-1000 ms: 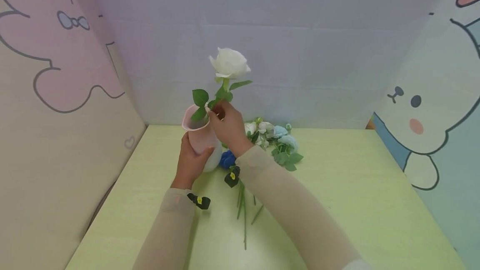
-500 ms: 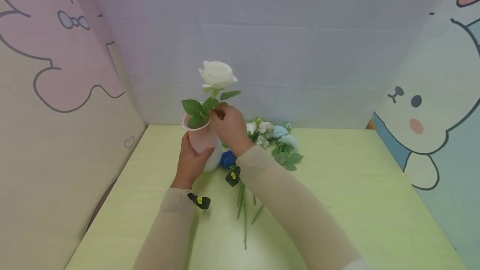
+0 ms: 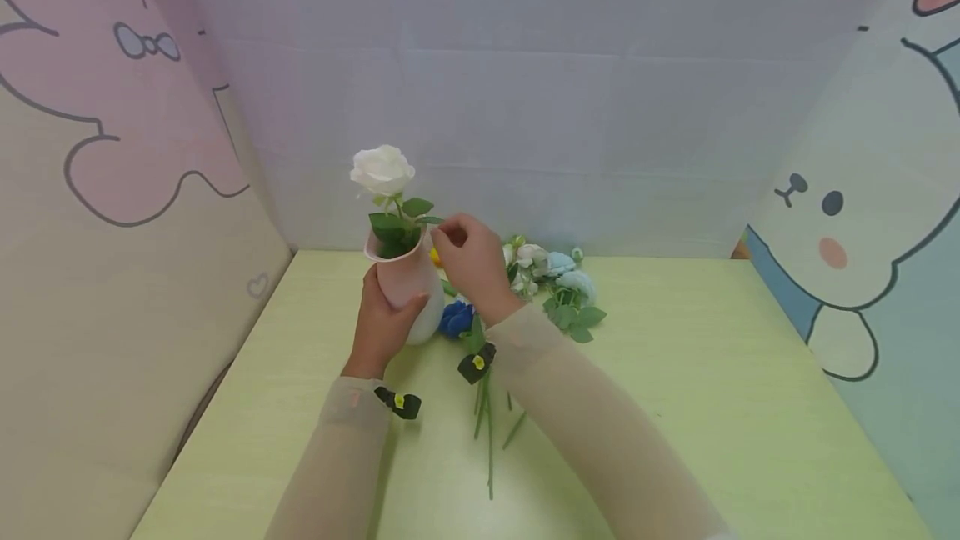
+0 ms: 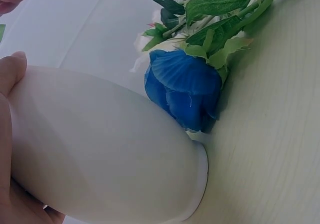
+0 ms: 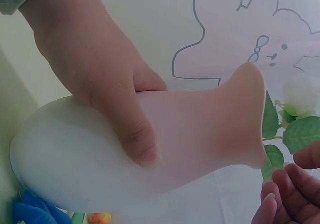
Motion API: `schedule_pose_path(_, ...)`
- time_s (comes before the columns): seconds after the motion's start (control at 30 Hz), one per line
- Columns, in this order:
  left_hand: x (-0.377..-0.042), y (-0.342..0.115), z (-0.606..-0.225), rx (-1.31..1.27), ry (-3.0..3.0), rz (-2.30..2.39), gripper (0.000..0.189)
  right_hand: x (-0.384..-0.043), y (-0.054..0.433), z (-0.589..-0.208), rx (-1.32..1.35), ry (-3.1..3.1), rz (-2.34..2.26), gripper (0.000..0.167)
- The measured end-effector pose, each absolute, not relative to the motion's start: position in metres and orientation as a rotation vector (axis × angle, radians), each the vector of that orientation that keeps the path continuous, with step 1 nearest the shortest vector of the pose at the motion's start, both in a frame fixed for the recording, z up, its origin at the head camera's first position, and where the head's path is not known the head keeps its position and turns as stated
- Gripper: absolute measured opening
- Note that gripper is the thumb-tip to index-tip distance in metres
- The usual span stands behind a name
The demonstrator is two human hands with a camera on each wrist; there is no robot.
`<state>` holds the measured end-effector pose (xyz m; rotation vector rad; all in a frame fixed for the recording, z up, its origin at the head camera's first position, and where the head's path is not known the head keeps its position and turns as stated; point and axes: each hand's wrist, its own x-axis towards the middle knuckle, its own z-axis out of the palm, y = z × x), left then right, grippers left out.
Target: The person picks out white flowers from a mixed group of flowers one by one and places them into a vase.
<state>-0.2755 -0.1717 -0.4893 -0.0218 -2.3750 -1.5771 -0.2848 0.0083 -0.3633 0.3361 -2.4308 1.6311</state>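
Observation:
A white rose [image 3: 382, 170] stands in the pink-and-white vase [image 3: 405, 280], its lower leaves at the mouth and its stem end hidden inside. My left hand [image 3: 377, 330] grips the vase around its body, thumb across the near side, as the right wrist view also shows. Just right of the rim is my right hand [image 3: 474, 263], fingers bent close to a leaf tip. In the right wrist view its fingers [image 5: 295, 191] and thumb are apart with nothing held between them, beside the rose's leaves [image 5: 301, 134].
A blue flower [image 4: 185, 89] lies against the vase's foot on the table [image 3: 675, 407]. Behind the right forearm are white and pale blue flowers [image 3: 576, 283], and loose green stems [image 3: 491, 448] point toward the front. A back wall [image 3: 525, 107] rises behind the table.
The white rose has moved left and down into the vase. My right hand has let go of it and shifted slightly right. My left hand has kept its grip on the vase.

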Motion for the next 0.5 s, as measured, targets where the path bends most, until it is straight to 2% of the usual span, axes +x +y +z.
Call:
schedule_pose_path(0.33, -0.276, -0.171, -0.491, -0.035, -2.351, -1.561, 0.099, -0.278, 0.033, -0.370, 0.233, -2.336, 1.695, 0.019)
schedule_pose_path(0.5, -0.275, -0.170, -0.491, -0.024, -2.356, -1.576, 0.099, -0.267, 0.046, -0.375, 0.226, -2.310, 1.739, 0.024)
